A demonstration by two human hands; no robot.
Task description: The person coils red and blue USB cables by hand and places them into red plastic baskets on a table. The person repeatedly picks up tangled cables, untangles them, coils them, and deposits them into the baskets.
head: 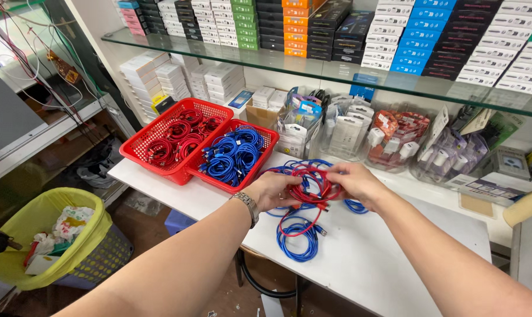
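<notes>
Plastic dominates the left edge: a yellow liner bag (54, 235) stretched over a perforated bin, crumpled paper and wrappers inside. Further right, on the white counter (366, 264), stand two red baskets with lattice walls, side by side and touching. The left basket (145, 138) holds coils of glossy red cable; the right basket (260, 155) holds coils of blue cable.

Next comes the left hand (272, 191), a metal link watch (246, 205) on its wrist. Its fingers are curled shut around one side of a red cable coil (313, 188) — a thin, smooth cord wound into a round loop, held just above the counter. The right hand (354, 182) pinches the opposite side of the same coil, fingers closed on the strands. Beneath and around the coil lies a loose tangle of blue cables (298, 243), one red strand threaded through it, resting on the counter in front of the baskets.

Behind the hands sit clear plastic tubs (345, 138) packed with small white chargers and blister packs — shiny, crinkled packaging. Overhead, a glass shelf (395, 82) carries tight stacks of flat rectangular boxes in white, green, orange, black and blue.
</notes>
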